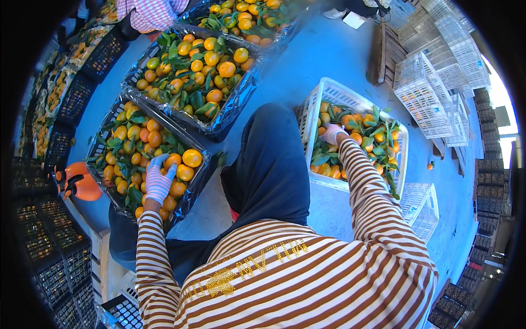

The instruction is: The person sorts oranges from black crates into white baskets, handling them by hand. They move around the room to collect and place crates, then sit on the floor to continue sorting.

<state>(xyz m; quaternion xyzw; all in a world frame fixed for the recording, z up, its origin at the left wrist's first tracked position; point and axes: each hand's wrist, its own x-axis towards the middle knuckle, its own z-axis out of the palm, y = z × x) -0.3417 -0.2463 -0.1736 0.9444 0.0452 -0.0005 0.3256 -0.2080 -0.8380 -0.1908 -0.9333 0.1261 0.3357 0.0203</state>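
Observation:
My left hand (pixel 159 181), in a striped glove with bluish fingertips, lies on the fruit in a plastic-lined black crate (pixel 201 164). Its thumb and fingers are spread beside an orange mandarin (pixel 173 160); whether they grip it is unclear. Mandarins with green leaves (pixel 137 140) fill this crate. On the other side of my raised knee, my right hand (pixel 332 134), gloved too, reaches into a white plastic crate (pixel 353 96). That crate also holds leafy mandarins (pixel 324 169). The right fingertips are partly hidden among fruit and leaves, so their grip does not show.
Another lined crate of mandarins (pixel 193 74) adjoins the near one, with one more behind. An orange plastic object (pixel 84 181) stands at left, near stacked black crates (pixel 61 263). White crates (pixel 423 94) are stacked on pallets at right. A person in a checked shirt (pixel 152 14) is beyond.

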